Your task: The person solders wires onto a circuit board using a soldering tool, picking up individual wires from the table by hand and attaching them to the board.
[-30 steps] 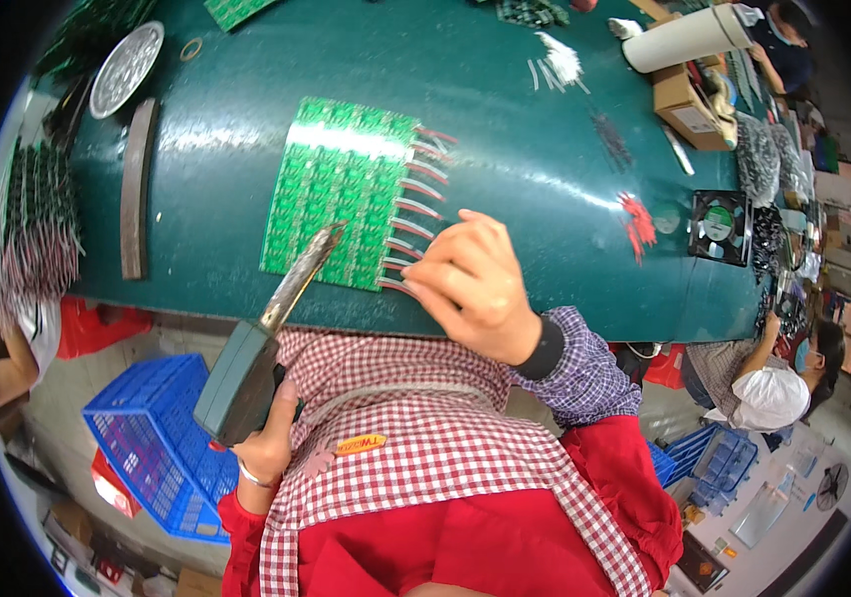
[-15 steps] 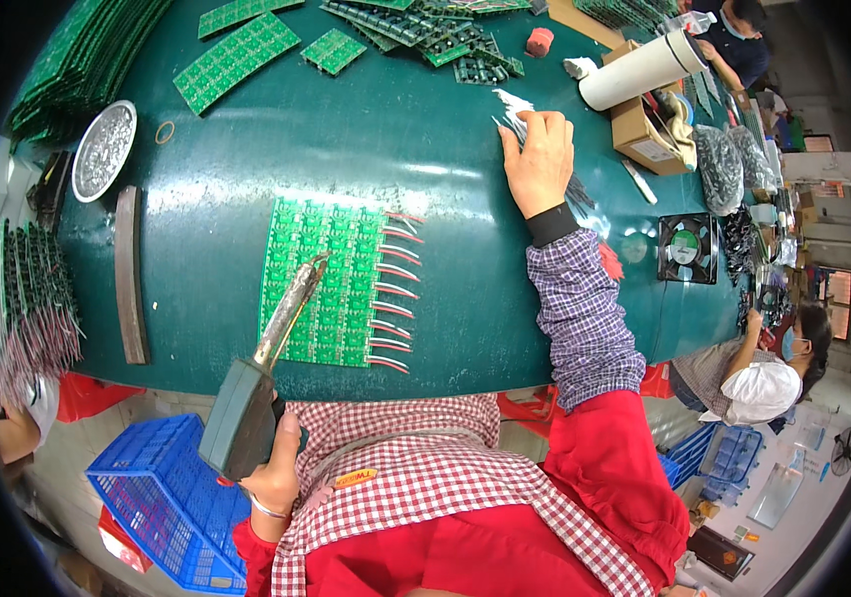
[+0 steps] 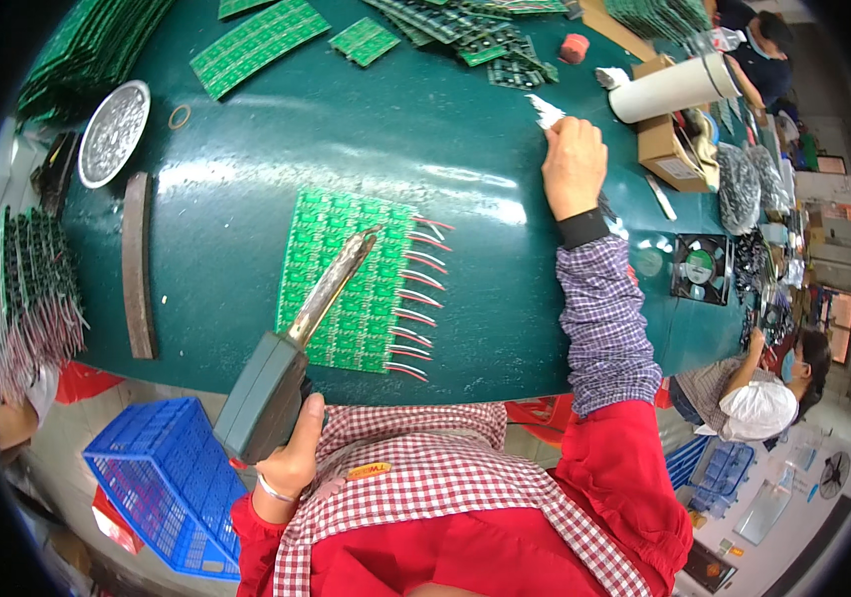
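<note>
My left hand [image 3: 292, 450] is closed around the grip of a soldering gun [image 3: 264, 393] with a dark green-grey body. Its long metal barrel slants up over a green circuit board panel [image 3: 331, 214], the tip near the panel's upper right part. Whether the tip touches the board I cannot tell. Short red and white wire pairs [image 3: 423, 288] stick out along the panel's right edge. Farther right, my right hand [image 3: 575, 169] has its fingers curled down on a bundle of white wires [image 3: 546, 111]; the fingertips are partly hidden. Dark wires [image 3: 606, 210] show beside its wrist.
A round metal dish [image 3: 114, 134] and a dark bar [image 3: 137, 267] lie at left. Stacked boards [image 3: 87, 50] stand far left. Toward the right are a white bottle [image 3: 674, 90], a cardboard box [image 3: 666, 154] and a fan [image 3: 701, 267]. A blue crate [image 3: 162, 488] sits below the table edge.
The view has shifted, so the table's things appear farther right. My right hand's fingers have drawn together on the white wires. The soldering gun tip has moved up and right over the panel.
</note>
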Available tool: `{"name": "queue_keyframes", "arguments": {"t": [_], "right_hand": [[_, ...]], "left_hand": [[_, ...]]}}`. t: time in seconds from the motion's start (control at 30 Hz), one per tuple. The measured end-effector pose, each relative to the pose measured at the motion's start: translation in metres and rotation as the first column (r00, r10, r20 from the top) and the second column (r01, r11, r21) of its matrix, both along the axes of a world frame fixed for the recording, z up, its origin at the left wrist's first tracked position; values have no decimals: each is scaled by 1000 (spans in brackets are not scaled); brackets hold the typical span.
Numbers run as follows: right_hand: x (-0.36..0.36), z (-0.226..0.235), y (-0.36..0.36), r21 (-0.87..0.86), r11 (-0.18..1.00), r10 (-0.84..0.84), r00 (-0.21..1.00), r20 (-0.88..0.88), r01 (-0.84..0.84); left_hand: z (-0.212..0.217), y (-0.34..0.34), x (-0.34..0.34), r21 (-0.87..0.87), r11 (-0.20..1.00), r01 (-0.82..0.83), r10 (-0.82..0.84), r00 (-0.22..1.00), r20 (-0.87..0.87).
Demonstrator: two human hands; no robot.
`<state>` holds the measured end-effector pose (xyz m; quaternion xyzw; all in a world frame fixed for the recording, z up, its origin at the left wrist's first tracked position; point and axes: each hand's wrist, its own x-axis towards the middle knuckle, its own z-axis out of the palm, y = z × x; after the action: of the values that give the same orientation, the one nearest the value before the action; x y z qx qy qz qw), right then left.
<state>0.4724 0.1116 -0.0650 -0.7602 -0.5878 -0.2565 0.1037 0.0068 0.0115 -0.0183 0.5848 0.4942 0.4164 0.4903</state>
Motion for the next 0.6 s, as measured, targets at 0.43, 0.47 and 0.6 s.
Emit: {"name": "queue_keyframes", "arguments": {"t": [0.43,0.47,0.6], "right_hand": [[4,18,-10,-87,991,90,986,-140,-103],[4,18,-11,-80,992,89,986,-143,-102],[6,17,-12,-93,991,82,991,-110,-92]], "left_hand": [[2,12,1,-56,992,-111,113,993,33],[4,13,3,-59,991,-118,120,992,26],[17,18,12,-173,972,-156,167,985,48]]}}
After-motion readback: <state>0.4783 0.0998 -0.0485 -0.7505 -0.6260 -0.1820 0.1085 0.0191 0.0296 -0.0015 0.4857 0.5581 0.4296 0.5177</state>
